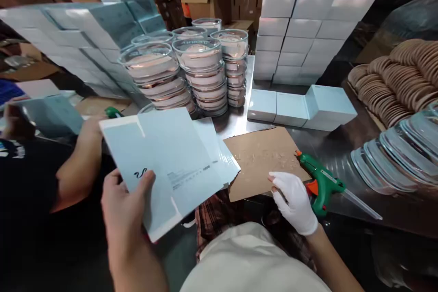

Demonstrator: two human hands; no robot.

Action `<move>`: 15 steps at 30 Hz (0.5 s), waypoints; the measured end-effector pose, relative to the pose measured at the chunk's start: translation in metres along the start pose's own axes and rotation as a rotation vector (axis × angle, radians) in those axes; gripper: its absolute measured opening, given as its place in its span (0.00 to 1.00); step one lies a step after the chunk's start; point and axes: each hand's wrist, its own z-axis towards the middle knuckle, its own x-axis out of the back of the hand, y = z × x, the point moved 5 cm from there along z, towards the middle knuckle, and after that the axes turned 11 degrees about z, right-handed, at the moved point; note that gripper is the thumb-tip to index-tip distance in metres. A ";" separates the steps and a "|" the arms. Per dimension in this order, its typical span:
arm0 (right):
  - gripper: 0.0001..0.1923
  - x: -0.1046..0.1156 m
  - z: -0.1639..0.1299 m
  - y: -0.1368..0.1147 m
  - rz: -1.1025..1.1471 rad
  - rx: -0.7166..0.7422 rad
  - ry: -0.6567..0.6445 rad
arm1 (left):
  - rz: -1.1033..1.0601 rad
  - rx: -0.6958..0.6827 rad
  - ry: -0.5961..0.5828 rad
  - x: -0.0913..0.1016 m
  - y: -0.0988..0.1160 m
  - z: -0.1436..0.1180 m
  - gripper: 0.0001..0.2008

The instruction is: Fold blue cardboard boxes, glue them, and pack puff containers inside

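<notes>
My left hand (128, 205) grips a flat, pale blue printed carton (171, 159) by its near left side, thumb on top. The carton is tilted above the table edge, and more pale carton board (219, 153) shows behind it. My right hand (292, 200) wears a white glove with bare fingertips. It hovers at the near edge of a brown cardboard sheet (260, 157) marked with shiny glue-like streaks; its fingers are apart and hold nothing. Just right of it lies a green glue gun (321, 180) with an orange trigger and a clear glue stick out the back.
Stacked glass containers (205, 68) stand behind the carton. White boxes (301, 27) are piled at the back right, with a short row of boxes (290, 107) before them. Brown discs (400, 77) and glass lids (397, 155) lie right. A co-worker's arm (78, 159) is at left.
</notes>
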 end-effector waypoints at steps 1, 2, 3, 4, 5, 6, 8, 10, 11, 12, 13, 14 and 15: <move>0.23 0.009 0.002 -0.007 0.003 -0.001 0.040 | -0.119 -0.001 -0.051 0.002 0.010 -0.018 0.31; 0.28 0.019 0.006 -0.016 -0.004 0.019 0.092 | -0.195 -0.058 -0.131 -0.001 0.023 -0.037 0.30; 0.32 0.029 0.011 -0.025 -0.021 0.060 0.146 | -0.239 -0.165 -0.255 -0.010 0.040 -0.056 0.27; 0.35 0.037 0.017 -0.035 -0.046 0.113 0.190 | -0.241 -0.302 -0.437 -0.024 0.057 -0.078 0.23; 0.36 0.043 0.024 -0.042 -0.073 0.157 0.215 | -0.231 -0.438 -0.600 -0.040 0.070 -0.099 0.19; 0.36 0.047 0.031 -0.047 -0.097 0.173 0.215 | -0.209 -0.561 -0.740 -0.055 0.079 -0.119 0.15; 0.28 0.049 0.041 -0.046 -0.122 0.119 0.160 | -0.173 -0.744 -0.887 -0.078 0.086 -0.147 0.12; 0.20 0.049 0.041 -0.040 -0.116 0.037 0.081 | -0.161 -0.864 -0.914 -0.089 0.085 -0.158 0.14; 0.16 0.049 0.038 -0.037 -0.101 0.012 0.043 | -0.157 -0.917 -0.929 -0.091 0.084 -0.159 0.16; 0.13 0.051 0.035 -0.035 -0.072 -0.008 0.016 | -0.149 -0.972 -0.954 -0.091 0.083 -0.158 0.17; 0.11 0.054 0.032 -0.033 -0.024 -0.042 -0.008 | -0.140 -1.027 -0.974 -0.089 0.084 -0.155 0.18; 0.10 0.057 0.029 -0.029 0.050 -0.102 -0.047 | -0.128 -1.077 -0.971 -0.085 0.086 -0.150 0.18; 0.11 0.060 0.027 -0.023 0.147 -0.192 -0.110 | -0.117 -1.126 -0.933 -0.081 0.089 -0.144 0.19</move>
